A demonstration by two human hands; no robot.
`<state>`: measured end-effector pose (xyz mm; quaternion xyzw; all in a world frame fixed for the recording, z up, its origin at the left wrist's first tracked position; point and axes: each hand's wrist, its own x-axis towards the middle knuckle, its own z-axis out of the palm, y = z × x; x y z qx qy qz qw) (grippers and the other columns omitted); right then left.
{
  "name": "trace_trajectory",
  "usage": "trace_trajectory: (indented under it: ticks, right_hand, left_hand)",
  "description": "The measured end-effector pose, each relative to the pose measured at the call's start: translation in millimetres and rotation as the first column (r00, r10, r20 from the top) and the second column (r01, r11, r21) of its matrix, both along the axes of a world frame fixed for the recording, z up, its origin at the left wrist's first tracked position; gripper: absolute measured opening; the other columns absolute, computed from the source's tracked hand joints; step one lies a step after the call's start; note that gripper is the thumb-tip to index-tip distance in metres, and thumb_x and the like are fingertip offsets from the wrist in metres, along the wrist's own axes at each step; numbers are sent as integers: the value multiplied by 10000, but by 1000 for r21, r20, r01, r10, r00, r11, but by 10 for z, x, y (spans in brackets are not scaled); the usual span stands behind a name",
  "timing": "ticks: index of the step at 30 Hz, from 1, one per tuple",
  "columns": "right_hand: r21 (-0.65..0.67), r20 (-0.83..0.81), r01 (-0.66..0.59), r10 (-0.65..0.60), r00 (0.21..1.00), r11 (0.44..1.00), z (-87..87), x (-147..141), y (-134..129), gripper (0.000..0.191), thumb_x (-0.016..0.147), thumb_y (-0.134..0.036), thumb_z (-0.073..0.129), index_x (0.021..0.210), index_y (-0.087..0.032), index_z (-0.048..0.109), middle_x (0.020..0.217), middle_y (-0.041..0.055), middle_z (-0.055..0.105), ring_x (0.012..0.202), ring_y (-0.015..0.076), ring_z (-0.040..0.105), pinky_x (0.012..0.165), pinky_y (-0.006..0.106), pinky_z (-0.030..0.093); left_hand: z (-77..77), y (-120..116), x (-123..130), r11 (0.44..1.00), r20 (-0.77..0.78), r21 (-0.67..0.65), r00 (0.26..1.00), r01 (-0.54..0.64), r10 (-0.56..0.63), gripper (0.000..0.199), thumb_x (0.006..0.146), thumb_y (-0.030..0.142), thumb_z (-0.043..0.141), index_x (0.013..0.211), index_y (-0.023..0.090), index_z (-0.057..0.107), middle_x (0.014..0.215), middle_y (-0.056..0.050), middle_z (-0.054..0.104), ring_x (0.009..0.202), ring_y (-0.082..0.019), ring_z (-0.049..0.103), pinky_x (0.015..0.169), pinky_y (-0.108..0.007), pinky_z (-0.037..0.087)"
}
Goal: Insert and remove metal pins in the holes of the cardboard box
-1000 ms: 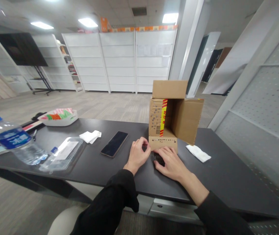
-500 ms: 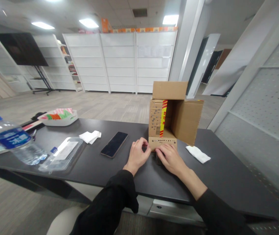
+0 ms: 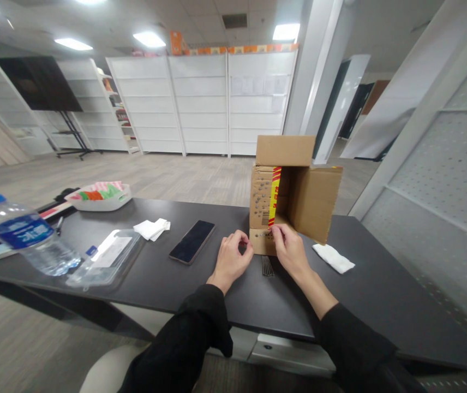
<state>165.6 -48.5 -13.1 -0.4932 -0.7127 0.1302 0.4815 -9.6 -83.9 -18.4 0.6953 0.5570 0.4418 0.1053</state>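
An open cardboard box (image 3: 260, 196) with yellow-red tape stands on its side at the table's right half, its flaps spread and small holes in its left and lower flaps. My left hand (image 3: 233, 254) rests at the lower flap's left edge, thumb and forefinger pinched; anything between them is too small to make out. In front of the box's opening, my right hand (image 3: 289, 246) is closed, fingertips by the lower end of the tape, and what it pinches is hidden. Several thin dark sticks (image 3: 267, 266) lie side by side below the flap.
On the black table (image 3: 155, 284) lie a phone (image 3: 192, 242), folded tissues (image 3: 152, 229), another tissue (image 3: 333, 258), a clear plastic case (image 3: 105, 262) and a pen. A water bottle (image 3: 27, 234) and a white tray of colourful packets (image 3: 100, 204) stand at the left.
My right hand has risen from the lower flap to the front of the box's opening, uncovering the thin sticks. My left hand has stayed in place.
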Motion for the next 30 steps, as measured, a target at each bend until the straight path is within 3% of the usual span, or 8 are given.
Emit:
trace_trajectory:
  ticks: [13, 19, 24, 30]
  right_hand:
    - [90, 61, -7, 1, 998, 996, -57, -12, 18, 299, 993, -353, 370, 973, -198, 624, 953, 102, 712, 898, 240, 663, 811, 366, 496]
    - [125, 187, -50, 26, 982, 991, -90, -1, 3, 292, 1003, -339, 371, 995, -192, 623, 967, 112, 691, 911, 243, 645, 836, 374, 476]
    - [173, 346, -4, -57, 937, 985, -111, 12, 18, 251, 998, -312, 401, 972, -200, 624, 958, 94, 682, 931, 255, 621, 829, 397, 417]
    - [176, 379, 40, -105, 920, 984, -132, 18, 21, 188, 965, -264, 443, 955, -206, 621, 948, 85, 662, 930, 249, 601, 835, 394, 391]
  left_hand:
    - [-17, 19, -6, 1000, -2, 4, 1000, 8, -8, 51, 817, 177, 546, 804, 214, 514, 802, 15, 651, 801, -154, 609, 798, -309, 386]
    - [-5, 7, 3, 1000, 2, 3, 1000, 4, -4, 58, 815, 177, 549, 794, 215, 511, 794, 14, 650, 789, -154, 604, 787, -303, 391]
    - [-16, 7, 1, 1000, 9, 9, 1000, 7, -7, 63, 813, 173, 554, 797, 216, 511, 794, 18, 650, 787, -153, 600, 791, -304, 394]
    - [-8, 5, 4, 1000, 9, 4, 1000, 7, -7, 63, 817, 176, 549, 794, 216, 505, 795, 15, 651, 791, -154, 603, 787, -300, 391]
